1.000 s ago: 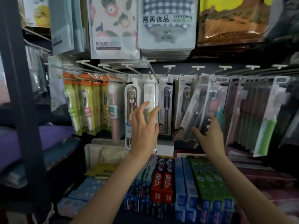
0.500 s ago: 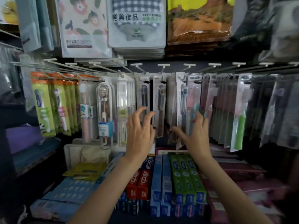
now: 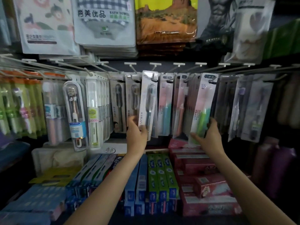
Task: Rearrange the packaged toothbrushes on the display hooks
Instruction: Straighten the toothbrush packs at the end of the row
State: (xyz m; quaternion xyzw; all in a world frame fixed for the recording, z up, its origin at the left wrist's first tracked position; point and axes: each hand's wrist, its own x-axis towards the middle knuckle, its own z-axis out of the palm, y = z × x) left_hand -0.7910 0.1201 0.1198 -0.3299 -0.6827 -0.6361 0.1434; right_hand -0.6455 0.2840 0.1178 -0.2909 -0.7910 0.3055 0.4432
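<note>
While our left hand pinches a grey-brush pack and right hand grips a green-handled pack, we judge unhooking comes next.

Glossy clear plastic toothbrush packs; pale wire hooks.

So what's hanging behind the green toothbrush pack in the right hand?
More packs on that hook, seen only as edges; their contents are covered by the green pack and right hand.

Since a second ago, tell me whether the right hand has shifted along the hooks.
Yes. The right hand moved rightward, away from the clear-cased toothbrush, and now grips the green toothbrush pack.
</note>
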